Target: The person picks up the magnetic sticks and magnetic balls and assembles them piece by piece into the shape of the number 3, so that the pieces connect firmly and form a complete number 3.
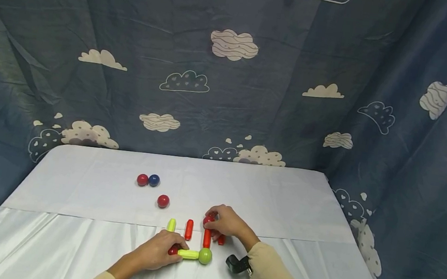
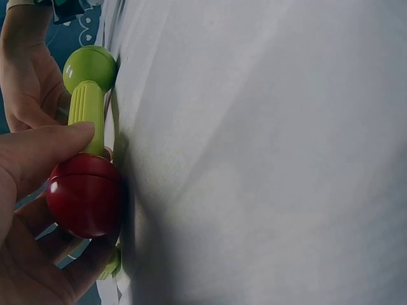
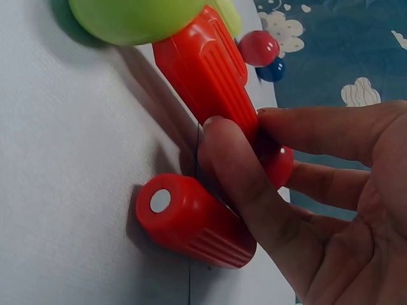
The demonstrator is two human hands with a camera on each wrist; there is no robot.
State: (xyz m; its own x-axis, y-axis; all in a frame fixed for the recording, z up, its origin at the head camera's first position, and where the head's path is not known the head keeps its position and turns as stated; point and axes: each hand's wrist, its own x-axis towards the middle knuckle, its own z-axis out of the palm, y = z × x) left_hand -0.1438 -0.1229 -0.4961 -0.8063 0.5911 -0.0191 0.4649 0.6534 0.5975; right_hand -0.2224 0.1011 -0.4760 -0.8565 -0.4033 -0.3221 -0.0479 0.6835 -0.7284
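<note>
My left hand [image 1: 158, 249] grips a red ball [image 2: 86, 197] low over the white cloth, its thumb reaching onto a yellow-green ribbed rod [image 2: 88, 111]. That rod joins the red ball to a green ball [image 1: 204, 256]. From the green ball a red rod [image 3: 206, 73] runs away from me to another red ball [image 1: 208, 221]. My right hand [image 1: 228, 223] pinches this far ball, thumb tip beside the rod's end. Under the right hand lies a loose red rod [image 3: 197, 219] with a silvery disc on its end. Another yellow-green rod [image 1: 171, 224] shows beyond the left hand.
A single red rod [image 1: 189, 230] lies between the hands. Farther back are a red ball [image 1: 163, 201], and a second red ball [image 1: 142, 180] beside a blue ball [image 1: 154, 180]. A dark wrist camera [image 1: 237, 264] sits by the right sleeve. Cloud-patterned curtain [image 1: 252, 106] borders the table.
</note>
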